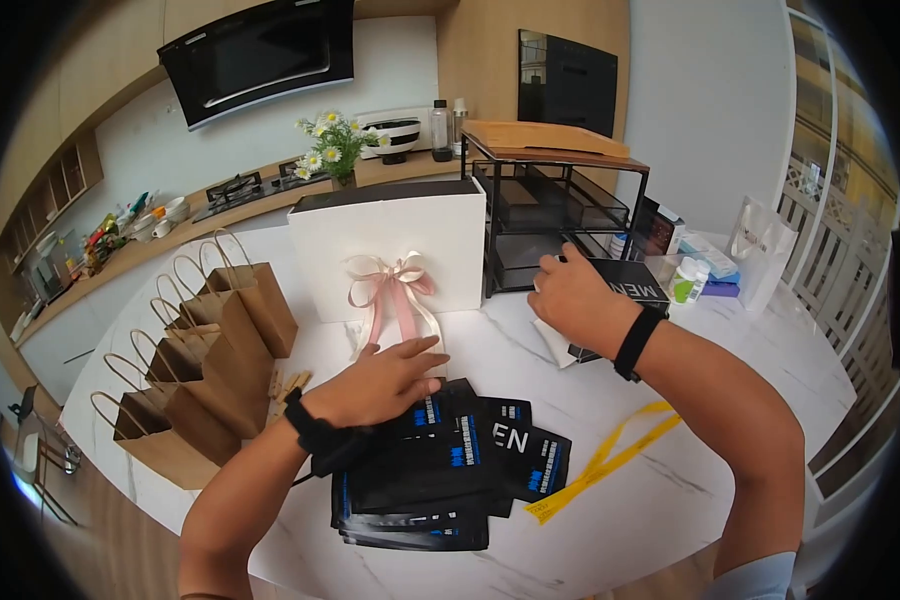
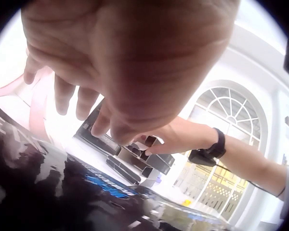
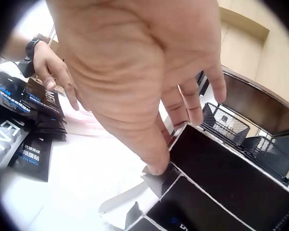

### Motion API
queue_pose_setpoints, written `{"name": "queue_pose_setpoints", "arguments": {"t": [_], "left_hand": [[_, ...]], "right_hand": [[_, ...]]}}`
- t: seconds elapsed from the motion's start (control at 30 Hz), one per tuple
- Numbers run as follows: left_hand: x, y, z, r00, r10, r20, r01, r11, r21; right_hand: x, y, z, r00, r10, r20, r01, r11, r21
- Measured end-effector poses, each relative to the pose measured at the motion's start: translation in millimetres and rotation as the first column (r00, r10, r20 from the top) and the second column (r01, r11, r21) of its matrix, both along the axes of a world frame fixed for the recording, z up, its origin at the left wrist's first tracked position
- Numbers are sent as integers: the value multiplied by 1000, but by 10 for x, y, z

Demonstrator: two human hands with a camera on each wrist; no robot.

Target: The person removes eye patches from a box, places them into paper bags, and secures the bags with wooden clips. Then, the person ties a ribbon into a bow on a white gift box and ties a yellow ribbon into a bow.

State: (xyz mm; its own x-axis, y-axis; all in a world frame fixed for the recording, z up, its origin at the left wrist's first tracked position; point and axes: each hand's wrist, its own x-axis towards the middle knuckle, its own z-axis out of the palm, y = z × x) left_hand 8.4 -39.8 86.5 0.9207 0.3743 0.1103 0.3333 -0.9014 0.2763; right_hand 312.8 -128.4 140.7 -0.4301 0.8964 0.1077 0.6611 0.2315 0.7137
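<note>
My right hand (image 1: 582, 300) holds the near end of a black carton (image 1: 625, 280) marked MEN. In the right wrist view, its thumb lies at a small end flap (image 3: 164, 180) while the other fingers reach over the carton's far edge. White-lined flaps stand unfolded at that end, and another black panel (image 3: 188, 209) shows beside it. Over a pile of black eye patch pouches (image 1: 410, 480), my left hand (image 1: 385, 385) hovers with its fingers spread and nothing in them. Some pouches fan out to the right of the pile (image 1: 540, 460).
A white box (image 1: 390, 235) with a pink and cream bow (image 1: 398, 285) stands behind the pouches. Brown paper bags (image 1: 220, 360) line the left side. Behind the carton rises a black mesh rack (image 1: 560, 215). A yellow strap (image 1: 605, 465) lies at right; white bottles (image 1: 690, 280) stand beyond.
</note>
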Motion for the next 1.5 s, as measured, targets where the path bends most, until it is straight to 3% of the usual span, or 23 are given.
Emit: {"name": "queue_pose_setpoints", "arguments": {"t": [0.1,0.17,0.2,0.23,0.3,0.43,0.5,0.53,0.57,0.6,0.63,0.67,0.7,0.77,0.9,0.97,1.03,1.1,1.17,1.3,1.37,1.4,1.5], "left_hand": [[-233,-143,22,999,-35,32,33,997,66],[-354,-265,56,995,-40,89,45,997,-58],[-402,-423,119,987,48,151,-26,989,-146],[-452,-491,143,987,51,154,-29,989,-142],[-496,-570,148,973,153,173,-110,966,-235],[-571,-545,48,942,223,251,-116,918,-379],[-562,-473,-37,848,298,439,28,801,-598],[-551,-469,-37,793,340,506,144,703,-697],[-553,-485,1,791,341,508,146,701,-698],[-570,-516,65,727,466,505,267,485,-833],[-591,-523,114,667,588,458,397,240,-886],[-632,-447,144,744,485,460,425,189,-885],[-688,-417,103,708,519,479,541,38,-840],[-678,-448,65,600,640,481,480,193,-856],[-774,-292,-134,513,762,396,478,129,-869],[-835,-216,-224,473,783,403,432,192,-881],[-930,-100,-305,447,810,381,438,173,-882],[-1031,36,-379,555,691,464,401,266,-876],[-1074,47,-386,626,621,471,376,289,-880],[-1012,-77,-321,654,592,470,344,320,-883],[-977,-205,-228,578,724,375,346,199,-917],[-1028,-138,-292,597,722,349,357,150,-922],[-1076,-57,-392,644,620,448,419,203,-885]], "right_hand": [[-13,-33,-37,999,-41,24,39,997,60],[-43,-38,-78,989,-132,69,129,990,52],[-69,-52,-68,985,-148,92,145,989,37],[-89,-44,-48,985,-144,94,141,989,40],[-101,-38,19,996,-65,68,54,987,149],[-246,14,583,994,110,1,-103,931,351],[-458,-38,852,909,411,-72,-308,776,550],[-598,-65,862,909,411,-71,-309,778,548],[-768,-104,820,785,609,-113,-435,671,600],[-926,-164,751,615,776,-140,-530,539,655],[-1070,-276,622,520,831,-198,-607,523,599],[-1221,-378,454,444,843,-305,-647,537,541],[-1268,-407,276,439,823,-360,-675,566,472],[-1237,-416,31,470,758,-452,-656,643,396],[-1173,-425,-61,485,738,-470,-641,665,382],[-1206,-430,-34,422,785,-453,-670,607,427],[-1253,-427,-61,369,824,-430,-687,554,470],[-1286,-437,-94,320,848,-422,-687,514,513],[-1234,-473,-63,309,845,-436,-668,519,533],[-1332,-462,-116,276,867,-416,-684,481,548],[-1380,-469,-118,265,871,-414,-687,472,552],[-1399,-473,-120,253,873,-417,-692,464,553],[-1414,-440,-132,273,840,-469,-679,514,524]]}}
